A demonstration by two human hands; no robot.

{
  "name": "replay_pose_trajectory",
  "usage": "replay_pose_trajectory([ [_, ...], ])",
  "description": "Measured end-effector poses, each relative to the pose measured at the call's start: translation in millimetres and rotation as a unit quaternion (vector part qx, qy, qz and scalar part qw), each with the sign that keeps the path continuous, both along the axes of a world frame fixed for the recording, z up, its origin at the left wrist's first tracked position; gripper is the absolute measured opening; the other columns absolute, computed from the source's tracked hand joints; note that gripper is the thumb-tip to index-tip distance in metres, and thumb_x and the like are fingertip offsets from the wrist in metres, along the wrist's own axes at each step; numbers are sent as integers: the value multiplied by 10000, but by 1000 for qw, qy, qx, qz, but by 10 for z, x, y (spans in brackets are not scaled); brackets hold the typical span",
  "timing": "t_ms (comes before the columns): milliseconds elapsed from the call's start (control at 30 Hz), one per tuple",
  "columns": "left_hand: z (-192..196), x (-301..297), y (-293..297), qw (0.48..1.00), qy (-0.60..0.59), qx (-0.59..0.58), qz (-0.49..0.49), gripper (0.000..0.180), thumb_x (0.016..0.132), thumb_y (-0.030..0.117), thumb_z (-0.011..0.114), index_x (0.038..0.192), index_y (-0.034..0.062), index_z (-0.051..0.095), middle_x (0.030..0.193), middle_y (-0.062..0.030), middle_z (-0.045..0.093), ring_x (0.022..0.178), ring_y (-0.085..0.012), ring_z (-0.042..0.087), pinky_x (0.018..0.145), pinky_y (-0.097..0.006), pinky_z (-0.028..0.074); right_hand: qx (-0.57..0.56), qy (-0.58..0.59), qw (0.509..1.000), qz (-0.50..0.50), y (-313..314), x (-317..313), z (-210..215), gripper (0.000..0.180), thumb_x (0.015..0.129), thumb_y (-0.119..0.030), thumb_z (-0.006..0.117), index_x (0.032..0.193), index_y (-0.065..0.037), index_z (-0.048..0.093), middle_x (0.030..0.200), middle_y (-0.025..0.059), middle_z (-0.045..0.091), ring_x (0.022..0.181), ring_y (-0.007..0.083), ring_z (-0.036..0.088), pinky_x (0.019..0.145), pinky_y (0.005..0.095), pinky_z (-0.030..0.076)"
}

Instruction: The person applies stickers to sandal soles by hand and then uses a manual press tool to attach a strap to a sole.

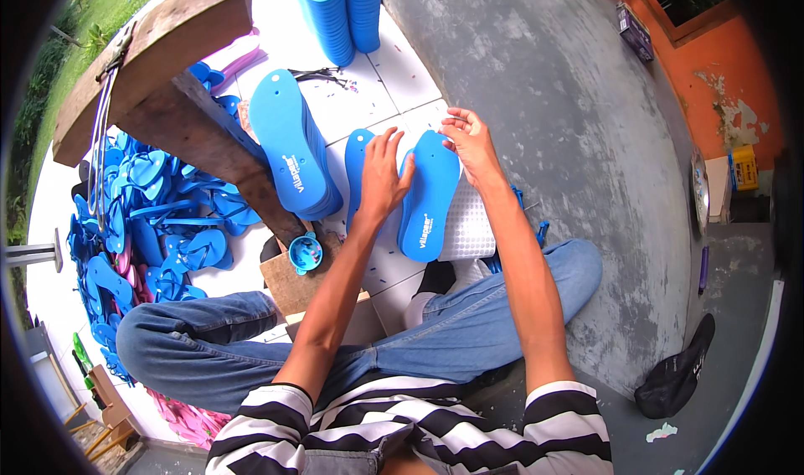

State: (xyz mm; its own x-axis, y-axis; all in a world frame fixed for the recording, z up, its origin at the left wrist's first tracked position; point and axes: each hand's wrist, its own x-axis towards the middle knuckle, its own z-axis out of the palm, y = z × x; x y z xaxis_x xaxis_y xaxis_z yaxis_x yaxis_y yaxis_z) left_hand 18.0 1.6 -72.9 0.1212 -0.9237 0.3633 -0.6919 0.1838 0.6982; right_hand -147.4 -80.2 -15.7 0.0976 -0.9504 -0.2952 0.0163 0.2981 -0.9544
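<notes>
Two blue flip-flop soles lie side by side in front of me: the left sole [358, 152] and the right sole [431, 194], which appears to have at least one more beneath it. Over the left sole, my left hand [385, 178] has its fingers stretched out, its thumb pointing toward the right sole. My right hand [471, 150] is at the toe end of the right sole, loosely curled with fingers apart, fingertips near or touching its edge. A tall stack of blue soles [289, 140] leans just left of my left hand. Fingers hide part of the left sole.
A wooden post [201, 115] slants in from the left, with a pile of blue straps and flip-flops [159, 215] behind it. By its foot sits a small blue bowl [305, 254]. A white dotted sheet [471, 228] lies beside the right sole. More stacked soles [335, 14] stand farther back.
</notes>
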Motion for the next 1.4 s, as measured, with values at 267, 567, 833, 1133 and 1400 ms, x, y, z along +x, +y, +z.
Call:
replay_pose_trajectory([
  [267,72,-318,98,996,-60,37,-46,590,901,269,680,1400,2,516,1492,-167,474,1387,-373,424,1125,-491,371,-35,105,994,20,-5,-13,-294,404,829,24,680,1226,4,610,1144,114,622,811,137,633,693,262,538],
  [567,-7,-364,125,994,-81,54,-50,662,892,279,678,1454,-1,468,1531,-164,419,1407,-394,378,1134,-493,349,-50,142,989,7,2,23,-380,388,818,10,692,1201,5,633,1153,137,648,828,160,682,690,277,557],
  [833,-28,-381,120,989,-126,60,-44,649,912,313,616,1477,31,466,1548,-156,401,1412,-386,370,1125,-507,346,-73,224,972,-4,38,82,-335,346,807,-16,729,1143,8,652,1126,148,667,888,219,721,736,327,582],
  [1133,-43,-490,47,977,-200,74,-14,685,871,371,541,1506,122,470,1528,-182,424,1381,-405,413,1106,-586,340,-157,351,923,-10,45,101,-161,292,853,-112,708,1128,-25,666,1124,171,644,895,260,711,831,373,563],
  [1400,184,-635,6,976,-163,138,-28,887,811,482,691,1509,10,415,1512,-292,371,1349,-443,418,1060,-539,412,-272,316,904,-90,-13,-3,681,225,935,-160,660,1119,-33,673,1106,137,638,926,225,684,846,374,536],
])
